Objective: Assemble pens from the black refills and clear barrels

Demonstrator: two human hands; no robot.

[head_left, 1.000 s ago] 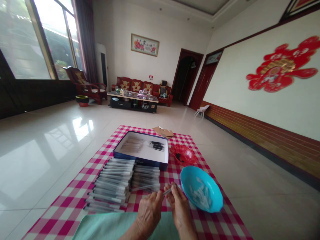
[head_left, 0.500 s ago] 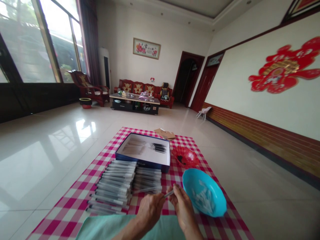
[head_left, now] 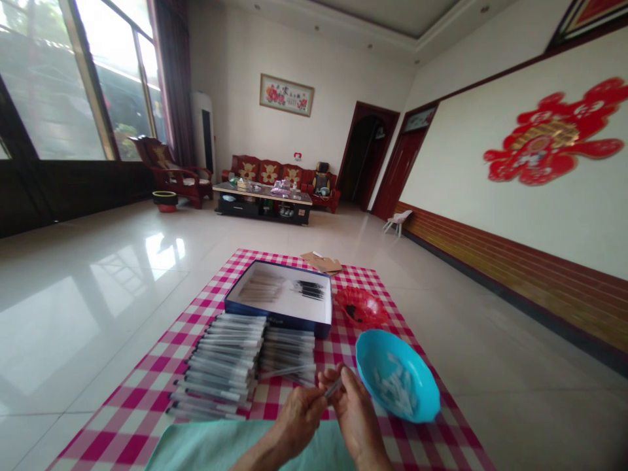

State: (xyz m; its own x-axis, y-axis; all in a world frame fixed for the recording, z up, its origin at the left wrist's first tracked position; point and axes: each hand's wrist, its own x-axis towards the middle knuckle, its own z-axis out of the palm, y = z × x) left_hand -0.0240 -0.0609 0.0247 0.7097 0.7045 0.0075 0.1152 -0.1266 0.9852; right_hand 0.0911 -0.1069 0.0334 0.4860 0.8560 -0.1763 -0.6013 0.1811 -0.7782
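Note:
A slim clear pen is held between my two hands, just left of the blue bowl. My left hand grips one end of it with curled fingers. At its other end, my right hand pinches it between thumb and fingers. Left of my hands lies a pile of capped pens in a stack. Beside that pile rest several clear pen barrels. Small whitish caps fill part of the blue bowl. The far end of the held pen is partly hidden by my fingers.
A shallow white-lined box holds thin clear tubes and dark refills. Right of it sits a red bowl with small black pieces. Cardboard lies at the back of the checked cloth. A green cloth is nearest me.
My left hand has shifted slightly along the pen toward my right hand, and the pen has tilted a little more. The other things stay in place.

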